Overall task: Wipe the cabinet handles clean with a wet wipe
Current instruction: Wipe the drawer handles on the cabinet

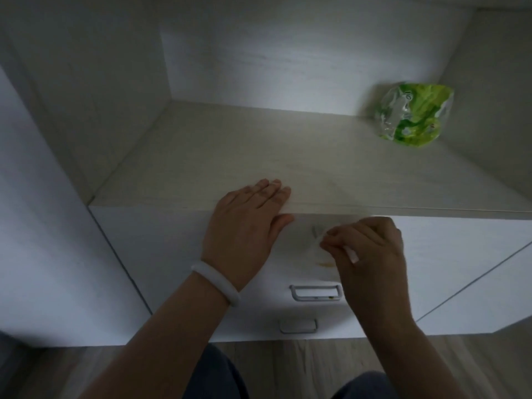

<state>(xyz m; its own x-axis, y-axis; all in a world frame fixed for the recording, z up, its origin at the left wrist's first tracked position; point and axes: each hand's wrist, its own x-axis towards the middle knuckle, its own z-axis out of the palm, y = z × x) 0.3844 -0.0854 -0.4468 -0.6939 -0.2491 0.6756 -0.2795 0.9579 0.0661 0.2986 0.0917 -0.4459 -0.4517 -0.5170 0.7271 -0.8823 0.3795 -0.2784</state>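
Mid-frame, the left hand is laid flat on the cabinet top; a wet wipe is pinched by the right hand, above the handles.

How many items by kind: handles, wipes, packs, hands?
Cabinet handles: 2, the upper handle and the lower handle
Wet wipe: 1, the wipe pinched in the right hand
Green pack on the shelf: 1
Hands: 2, with the left hand flat on the cabinet top
Total: 6
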